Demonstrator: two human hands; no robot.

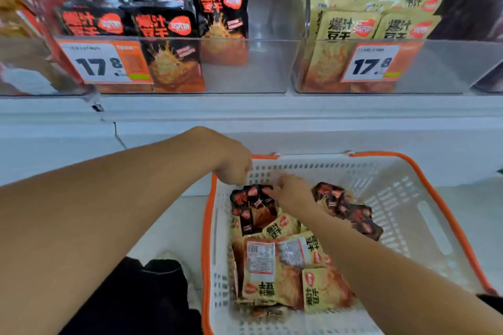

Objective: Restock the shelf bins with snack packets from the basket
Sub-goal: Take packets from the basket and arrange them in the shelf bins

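- Basket of white perforated plastic with an orange rim (402,198), seen from above, standing on the floor below a white shelf; it is the landmark for everything here.
- Inside the basket, against its left half, lies a loose heap of small snack packets: black glossy foil packets (254,205) at the far end, beige foil packets (275,277) nearer the viewer, some face down.
- More black packets (351,212) lie toward the basket's middle, beside the right forearm.
- Left hand (231,164) is at the basket's far left rim, fingers curled downward; its grip appears closed, though whether it pinches a packet or the rim cannot be told.
- Right hand (292,190) reaches into the basket and its grip pinches the top edge of a black packet in the heap.
- Above the basket, on the shelf, a clear plastic bin (245,68) holds upright black packets with empty room on its right; a second clear bin (435,68) to the right holds beige packets.
- Handling, as a judgement: the packets look light, soft and crinkly, with slippery foil; pinching a sealed edge, or gathering several flat together, should hold best.
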